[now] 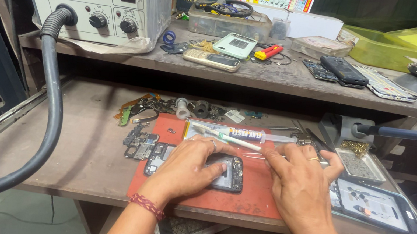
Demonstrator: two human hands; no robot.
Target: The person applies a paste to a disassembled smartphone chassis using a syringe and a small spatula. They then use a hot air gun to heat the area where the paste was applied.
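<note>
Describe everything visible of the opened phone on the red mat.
The phone is a dark, rounded-cornered slab lying flat, back cover off, with metal shields and circuit parts exposed. It sits long side across, near the middle of the red mat. The left hand lies over its left part, fingers pressing down on it, hiding much of it. The right hand rests on the mat just right of it, apparently not touching.

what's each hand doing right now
Left hand: open, pressing flat on the opened phone.
Right hand: fingers on the tweezers; grip cannot be told.
</note>
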